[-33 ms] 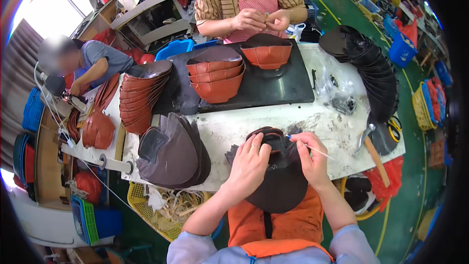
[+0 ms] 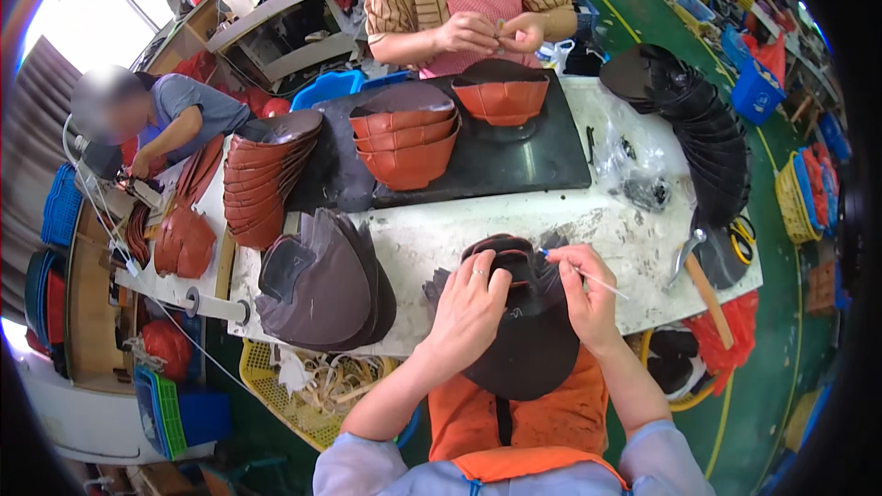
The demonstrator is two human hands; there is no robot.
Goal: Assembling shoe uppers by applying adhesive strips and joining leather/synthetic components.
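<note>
A dark brown leather shoe upper (image 2: 524, 358) rests at the table's front edge, over my orange-covered lap. My left hand (image 2: 469, 308) is closed on its left side, with the fingers bent over the opening. Between the fingers of my right hand (image 2: 588, 303) is a thin white stick (image 2: 604, 286) with a blue end. The blue end points left, close to the upper's edge; I cannot tell whether it touches. A small pale mark shows on the leather. To the left stands a stack of similar dark uppers (image 2: 331, 294).
Reddish-brown stacks (image 2: 404, 152) sit on a black board (image 2: 542, 165) before a person in a pink apron (image 2: 487, 14). A curved black stack (image 2: 712, 138), a hammer (image 2: 707, 298) and yellow-handled scissors (image 2: 742, 241) lie at right. A yellow basket (image 2: 266, 386) stands below. Another person works at far left.
</note>
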